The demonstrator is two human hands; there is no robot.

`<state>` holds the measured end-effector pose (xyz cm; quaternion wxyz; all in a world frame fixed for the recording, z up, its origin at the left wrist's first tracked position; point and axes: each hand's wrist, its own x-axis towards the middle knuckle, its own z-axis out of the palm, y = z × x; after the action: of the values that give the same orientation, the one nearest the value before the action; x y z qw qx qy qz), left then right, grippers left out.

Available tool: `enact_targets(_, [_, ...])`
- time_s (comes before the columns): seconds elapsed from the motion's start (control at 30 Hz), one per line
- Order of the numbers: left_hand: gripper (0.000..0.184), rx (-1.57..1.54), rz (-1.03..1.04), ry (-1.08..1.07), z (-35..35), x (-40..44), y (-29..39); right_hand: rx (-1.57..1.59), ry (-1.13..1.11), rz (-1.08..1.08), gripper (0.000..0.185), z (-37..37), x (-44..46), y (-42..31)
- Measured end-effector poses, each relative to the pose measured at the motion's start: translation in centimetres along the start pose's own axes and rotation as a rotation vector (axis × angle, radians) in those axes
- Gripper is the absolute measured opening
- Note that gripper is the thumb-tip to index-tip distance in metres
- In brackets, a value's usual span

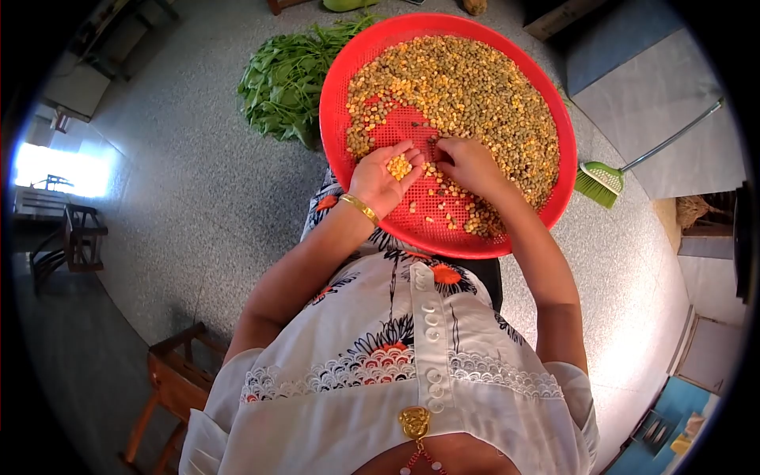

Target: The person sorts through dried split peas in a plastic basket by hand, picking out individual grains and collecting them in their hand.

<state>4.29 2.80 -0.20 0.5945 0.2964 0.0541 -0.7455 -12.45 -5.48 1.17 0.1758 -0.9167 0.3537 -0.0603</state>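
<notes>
A round red plastic sieve tray (565, 150) rests at my lap, spread with a mix of yellow and greenish-brown kernels (483, 87). My left hand (378, 180) is palm up over the near left part of the tray. In its cupped palm lies a small heap of yellow kernels (399, 166). Just to the right, my right hand (473, 168) reaches down to the tray with its fingers bent together. Its fingertips are partly hidden, so what they pinch cannot be made out. Loose kernels (451, 207) are scattered on the mesh below the hands.
A bundle of leafy greens (285, 83) lies on the speckled floor (198, 166) left of the tray. A green broom (602, 180) is at the right. Wooden chairs (178, 380) stand at the left, and a green vegetable (348, 4) lies at the top.
</notes>
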Motion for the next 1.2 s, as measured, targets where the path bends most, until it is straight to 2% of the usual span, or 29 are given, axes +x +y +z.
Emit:
enact_targets(0.23, [0.024,0.012,-0.003,0.038,0.0,0.1,0.1,-0.058,0.09,-0.035,0.014,0.4,0.2,-0.5])
enact_targets(0.33, [0.024,0.076,-0.016,0.024,0.4,-0.4,0.1,0.024,0.087,0.064,0.016,-0.9,0.5,-1.5])
enact_targets(0.4, [0.029,0.088,-0.013,0.001,0.1,-0.1,0.0,0.442,0.073,0.098,0.016,-1.9,0.5,-2.8])
enact_targets(0.43, [0.033,0.099,-0.009,-0.024,0.0,-0.1,-0.1,0.443,0.073,0.101,0.016,-1.7,0.5,-3.0])
enact_targets(0.5, [0.033,0.07,-0.011,-0.018,0.0,0.0,-0.1,0.866,0.08,0.023,0.015,-1.4,0.8,-3.1])
enact_targets(0.53, [0.033,0.041,-0.008,-0.013,0.0,0.0,-0.1,0.865,0.08,0.023,0.015,-1.3,0.9,-2.8])
enact_targets(0.6, [0.028,0.031,0.0,0.016,0.0,0.0,0.0,0.206,0.124,-0.05,0.014,-1.0,1.1,-2.0])
enact_targets(0.63, [0.023,0.021,0.006,0.046,0.0,0.0,0.1,0.206,0.124,-0.051,0.014,-0.4,1.0,-1.6])
enact_targets(0.7, [0.028,0.034,0.02,0.044,0.1,0.0,0.0,0.014,0.146,-0.165,0.014,0.8,0.9,-1.0])
enact_targets(0.73, [0.032,0.047,0.032,0.044,0.0,0.0,-0.1,0.017,0.141,-0.165,0.014,1.1,0.8,-1.0])
enact_targets(1.2, [0.032,0.064,0.037,0.054,0.1,0.0,-0.1,-0.068,0.163,-0.135,0.015,1.8,0.6,-0.7])
